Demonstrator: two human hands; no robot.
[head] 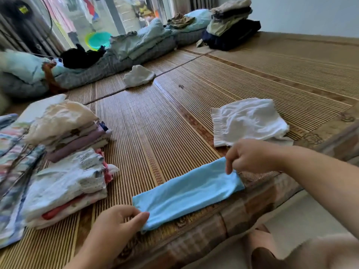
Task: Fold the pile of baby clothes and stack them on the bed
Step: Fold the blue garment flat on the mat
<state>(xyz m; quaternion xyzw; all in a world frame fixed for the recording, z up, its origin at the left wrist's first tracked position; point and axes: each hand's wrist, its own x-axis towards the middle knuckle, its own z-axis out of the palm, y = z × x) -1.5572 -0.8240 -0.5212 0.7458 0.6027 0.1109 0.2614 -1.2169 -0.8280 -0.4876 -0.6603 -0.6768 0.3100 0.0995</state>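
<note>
At the near edge of the bed [174,117], a light blue garment [186,193] lies stretched into a long strip on the bamboo mat. The left hand [118,222] pinches its near end; the right hand [250,156] pinches the far end. Two folded stacks [66,164] sit to the left, white shorts [248,121] beyond. Uneven pulling could skew the strip or slide it off the edge.

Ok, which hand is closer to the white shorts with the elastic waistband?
Right. The right hand pinches one end of the blue cloth, just on the near side of the white shorts. The left hand pinches the cloth's other end, farther away, near the folded stacks.
</note>
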